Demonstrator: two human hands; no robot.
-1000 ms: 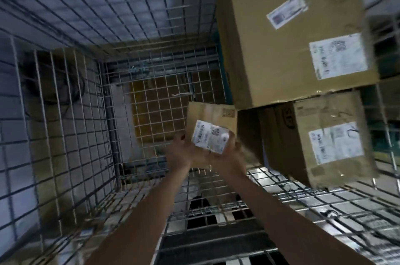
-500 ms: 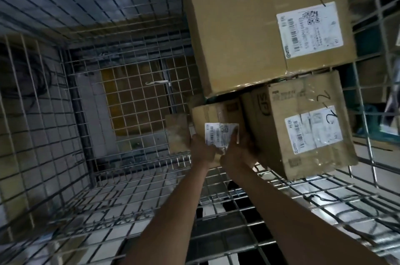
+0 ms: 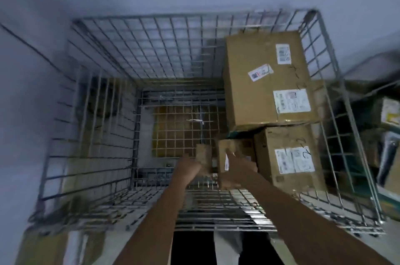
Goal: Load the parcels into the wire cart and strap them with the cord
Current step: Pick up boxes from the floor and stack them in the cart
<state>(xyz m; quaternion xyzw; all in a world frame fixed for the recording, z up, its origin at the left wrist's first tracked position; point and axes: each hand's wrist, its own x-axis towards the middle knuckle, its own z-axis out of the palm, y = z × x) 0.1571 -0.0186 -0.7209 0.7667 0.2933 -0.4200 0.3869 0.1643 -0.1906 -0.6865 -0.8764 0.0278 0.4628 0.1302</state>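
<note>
The wire cart (image 3: 104, 113) is seen from above, its mesh floor low in the middle. Against its right wall a large cardboard parcel (image 3: 268, 78) lies on a medium labelled parcel (image 3: 290, 156). Just left of the medium one, a small brown parcel (image 3: 225, 152) with a white label is low in the cart. My right hand (image 3: 236, 165) grips its right side. My left hand (image 3: 188, 165) holds a brown piece (image 3: 203, 154) at its left; blur hides whether that is part of the same parcel. No cord is visible.
The cart's near mesh side (image 3: 216, 206) lies folded down under my forearms. Grey walls stand behind and left of the cart. Stacked boxes and dark goods (image 3: 389, 134) crowd the right edge, outside the cart. A flat cardboard piece (image 3: 43, 247) lies at bottom left.
The view has pulled back and up, so the whole cart now shows. Both hands stay on the small parcel, which has sunk lower beside the medium parcel.
</note>
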